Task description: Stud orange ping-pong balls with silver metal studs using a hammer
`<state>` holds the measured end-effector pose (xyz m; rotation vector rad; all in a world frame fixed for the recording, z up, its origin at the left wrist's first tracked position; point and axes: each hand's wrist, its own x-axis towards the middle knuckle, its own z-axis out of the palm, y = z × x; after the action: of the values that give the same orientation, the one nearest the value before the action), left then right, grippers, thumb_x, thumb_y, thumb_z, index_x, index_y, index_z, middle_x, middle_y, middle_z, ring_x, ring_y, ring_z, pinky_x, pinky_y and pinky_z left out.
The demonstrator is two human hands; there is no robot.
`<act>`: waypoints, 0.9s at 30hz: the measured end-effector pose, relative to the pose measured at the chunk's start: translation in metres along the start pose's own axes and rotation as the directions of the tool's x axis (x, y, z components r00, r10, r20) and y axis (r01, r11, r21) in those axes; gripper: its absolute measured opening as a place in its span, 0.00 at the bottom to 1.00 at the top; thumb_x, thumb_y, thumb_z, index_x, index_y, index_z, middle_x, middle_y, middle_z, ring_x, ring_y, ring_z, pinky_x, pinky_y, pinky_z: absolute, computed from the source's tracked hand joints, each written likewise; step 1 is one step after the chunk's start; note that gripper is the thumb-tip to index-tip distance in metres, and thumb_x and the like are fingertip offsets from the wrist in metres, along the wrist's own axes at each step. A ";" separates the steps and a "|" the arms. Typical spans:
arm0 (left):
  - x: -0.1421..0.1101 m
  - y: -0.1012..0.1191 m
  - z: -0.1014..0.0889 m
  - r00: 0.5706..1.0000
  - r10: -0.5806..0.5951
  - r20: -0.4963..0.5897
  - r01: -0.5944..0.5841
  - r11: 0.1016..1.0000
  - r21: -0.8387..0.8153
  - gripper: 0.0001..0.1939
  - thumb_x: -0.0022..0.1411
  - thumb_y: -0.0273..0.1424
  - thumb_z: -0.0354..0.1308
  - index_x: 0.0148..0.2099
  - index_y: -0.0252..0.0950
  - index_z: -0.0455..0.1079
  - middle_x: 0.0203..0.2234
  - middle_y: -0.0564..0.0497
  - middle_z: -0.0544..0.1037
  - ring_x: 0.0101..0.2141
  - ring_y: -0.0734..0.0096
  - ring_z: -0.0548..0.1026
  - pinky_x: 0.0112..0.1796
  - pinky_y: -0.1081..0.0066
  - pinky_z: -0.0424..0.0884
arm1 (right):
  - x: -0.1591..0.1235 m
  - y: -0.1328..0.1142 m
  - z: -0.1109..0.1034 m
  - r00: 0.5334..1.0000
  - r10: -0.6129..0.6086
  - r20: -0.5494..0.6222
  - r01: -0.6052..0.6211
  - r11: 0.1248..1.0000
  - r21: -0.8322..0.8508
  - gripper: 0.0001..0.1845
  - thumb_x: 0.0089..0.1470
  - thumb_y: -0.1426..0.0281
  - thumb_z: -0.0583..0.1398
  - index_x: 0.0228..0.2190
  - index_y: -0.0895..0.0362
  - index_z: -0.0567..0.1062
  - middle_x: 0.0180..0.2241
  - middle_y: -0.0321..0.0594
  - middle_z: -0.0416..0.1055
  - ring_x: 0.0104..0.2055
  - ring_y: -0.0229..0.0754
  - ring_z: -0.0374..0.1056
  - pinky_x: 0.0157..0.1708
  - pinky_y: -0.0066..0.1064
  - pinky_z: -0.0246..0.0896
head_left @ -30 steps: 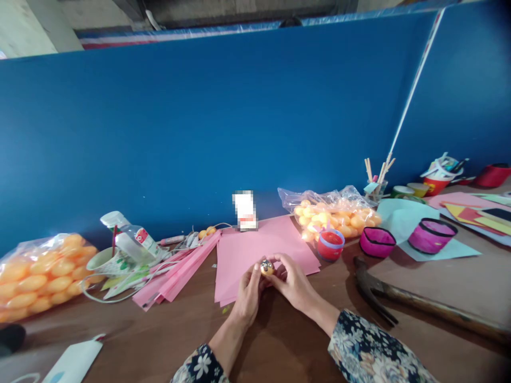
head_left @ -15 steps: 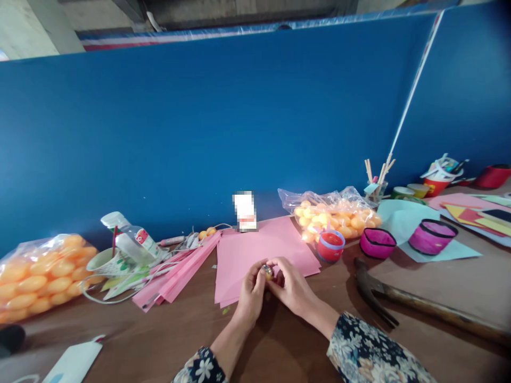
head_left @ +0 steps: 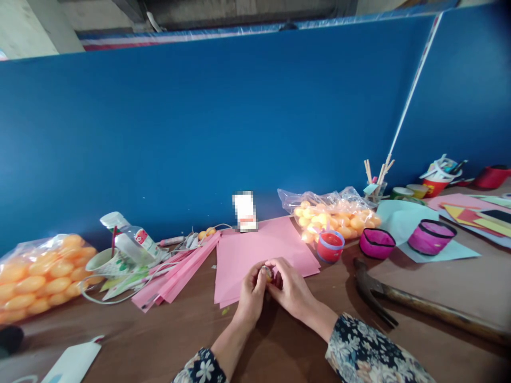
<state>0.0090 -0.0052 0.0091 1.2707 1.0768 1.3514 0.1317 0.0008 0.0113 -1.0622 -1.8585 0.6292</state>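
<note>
Both my hands meet over the near edge of a pink paper sheet (head_left: 259,247) on the brown table (head_left: 159,340). My left hand (head_left: 250,294) and my right hand (head_left: 289,290) have their fingers closed together round a small orange ball (head_left: 266,273), which is mostly hidden between the fingertips. A shiny spot shows on its top. Floral sleeves cover both forearms.
A hammer (head_left: 403,303) lies right of my hands. A red cup (head_left: 330,246), two pink tubs (head_left: 377,242) and a bag of orange balls (head_left: 335,215) stand behind. Pink paper strips (head_left: 175,274), a bottle (head_left: 131,239) and another bag of balls (head_left: 38,276) lie left. A blue partition (head_left: 223,117) backs the table.
My hands have closed in tighter round the ball and sunk slightly toward the table; the ball, plainly visible a second ago, is now mostly covered.
</note>
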 end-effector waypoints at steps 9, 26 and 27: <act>-0.001 0.003 -0.001 1.000 0.022 0.002 -0.022 1.000 0.007 0.16 0.59 0.38 0.49 0.40 0.33 0.70 0.28 0.50 0.73 0.31 0.69 0.69 0.35 0.72 0.64 | -0.001 -0.003 0.000 1.000 -0.017 0.017 0.017 1.000 -0.010 0.14 0.49 0.72 0.58 0.40 0.53 0.65 0.36 0.39 0.65 0.31 0.38 0.64 0.30 0.29 0.61; -0.003 0.005 -0.001 0.998 -0.042 0.041 0.044 0.997 -0.056 0.20 0.57 0.39 0.52 0.48 0.32 0.67 0.33 0.47 0.75 0.33 0.68 0.71 0.35 0.71 0.67 | -0.001 -0.004 0.001 0.998 -0.052 -0.025 0.052 0.998 -0.026 0.12 0.50 0.75 0.56 0.39 0.54 0.65 0.34 0.38 0.64 0.29 0.36 0.63 0.28 0.27 0.61; -0.003 0.004 -0.001 0.998 -0.043 0.043 0.046 0.997 -0.067 0.20 0.57 0.39 0.52 0.48 0.32 0.67 0.34 0.47 0.75 0.33 0.67 0.71 0.35 0.71 0.67 | -0.001 -0.004 0.001 0.998 -0.052 -0.021 0.052 0.998 -0.026 0.12 0.50 0.75 0.56 0.39 0.54 0.65 0.34 0.38 0.64 0.29 0.36 0.63 0.28 0.27 0.61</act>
<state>0.0077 -0.0084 0.0125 1.2128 1.0163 1.3121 0.1299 -0.0020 0.0133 -1.0299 -1.8735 0.5631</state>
